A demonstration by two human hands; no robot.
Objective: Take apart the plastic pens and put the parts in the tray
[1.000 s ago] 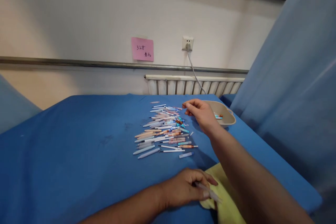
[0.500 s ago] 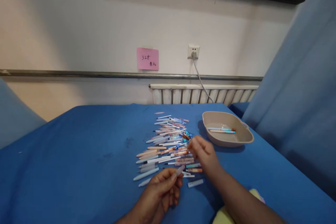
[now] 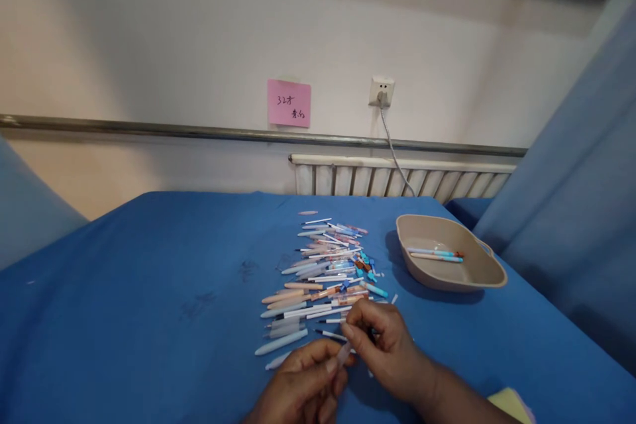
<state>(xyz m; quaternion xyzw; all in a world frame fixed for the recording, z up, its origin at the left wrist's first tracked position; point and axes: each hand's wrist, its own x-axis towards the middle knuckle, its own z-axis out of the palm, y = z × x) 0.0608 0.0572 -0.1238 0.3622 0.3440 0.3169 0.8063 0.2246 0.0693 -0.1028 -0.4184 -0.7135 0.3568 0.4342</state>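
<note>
My left hand (image 3: 307, 381) pinches a short, pale translucent pen part (image 3: 343, 353) between thumb and fingers, low in the middle of the view. Close against its upper end, my right hand (image 3: 385, 348) has thumb and forefinger pressed together; what they hold is too small or hidden to make out. Just beyond both hands lie many loose pen pieces: a light-blue pen barrel (image 3: 281, 342), peach barrels (image 3: 289, 301), white refills (image 3: 318, 311) with dark tips, and small blue and brown pieces (image 3: 365, 266). My right hand covers some of the nearest pieces.
A beige plastic basin (image 3: 442, 280) stands on the blue cloth (image 3: 149, 305) at the right, with assembled pens (image 3: 437, 257) inside. Something yellow (image 3: 511, 404) lies by my right forearm. Behind are a radiator (image 3: 397, 177), a plugged socket (image 3: 381, 91) and a pink note (image 3: 289, 103).
My right hand has come down and toward me from the small coloured pieces to the pen part in my left hand. My left hand keeps its pinch. The view has shifted slightly.
</note>
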